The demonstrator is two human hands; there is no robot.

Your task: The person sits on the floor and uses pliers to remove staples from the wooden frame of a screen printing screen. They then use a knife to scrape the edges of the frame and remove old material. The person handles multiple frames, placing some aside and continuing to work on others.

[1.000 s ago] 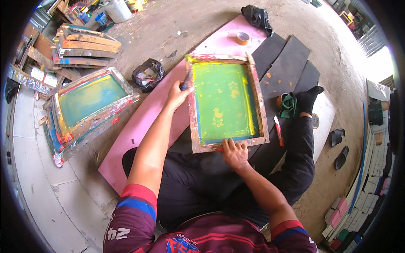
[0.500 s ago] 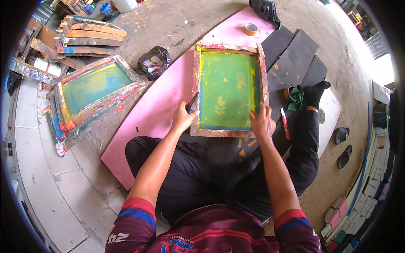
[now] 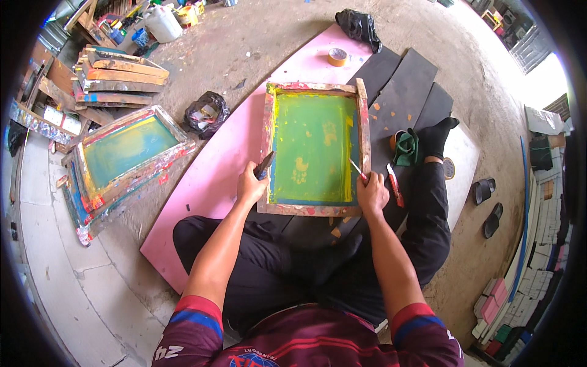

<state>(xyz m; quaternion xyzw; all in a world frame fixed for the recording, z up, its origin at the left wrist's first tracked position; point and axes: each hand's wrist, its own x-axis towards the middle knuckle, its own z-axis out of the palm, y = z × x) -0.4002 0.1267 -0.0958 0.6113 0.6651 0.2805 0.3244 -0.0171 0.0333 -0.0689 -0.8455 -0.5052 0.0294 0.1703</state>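
A large, flat pink board is lying slantwise on a dusty grey-brown floor, and dark, flat black sheets are covering much of its right side, with small orange scraps lying scattered over them. A paint-stained rectangular wooden frame with green mesh is sitting over the board and sheets, just in front of the person's crossed legs. The left hand is curling its fingers closed around a dark, narrow object at the frame's left side; whether it is also touching the wood, I cannot tell. The right hand is closing firmly around a slim red-handled tool, whose thin tip is pointing over the mesh's yellow-smeared right border; contact there is unclear.

A tan roll of tape is resting on the board's far end, near a crumpled black plastic bag. A red-and-white cutter and a bunched green cloth are lying to the right. Farther right, two black sandals are standing on the floor. On the left, a blue-green mesh frame is lying tilted near stacked wooden frames, and pale slabs are running along the edge.
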